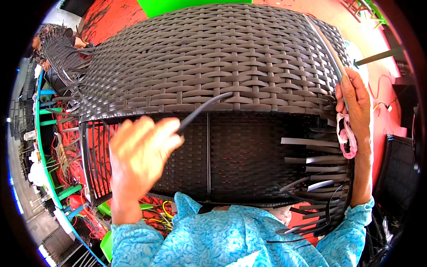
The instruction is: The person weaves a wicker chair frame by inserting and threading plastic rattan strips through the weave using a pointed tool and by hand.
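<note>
A large dark brown woven wicker furniture piece [213, 58] fills the space before me, with an open-fronted hollow below its woven face. My left hand [142, 155], smeared by motion, is closed in front of the hollow. From its fingers sticks a dark curved strip [207, 107], pointing up toward the weave; whether it is a loose strand or a tool I cannot tell. At the right edge of the weave, my right hand [354, 93] pinches a long flat wicker strip [327, 42] between thumb and fingers. The strip runs up along the woven face.
Loose strip ends [309, 142] jut into the hollow's right side. A pink band [347, 135] hangs at my right wrist. At far left, another person [58, 40] is beside more wicker. A green and blue frame [46, 147] stands left; a bright green object [187, 5] lies beyond.
</note>
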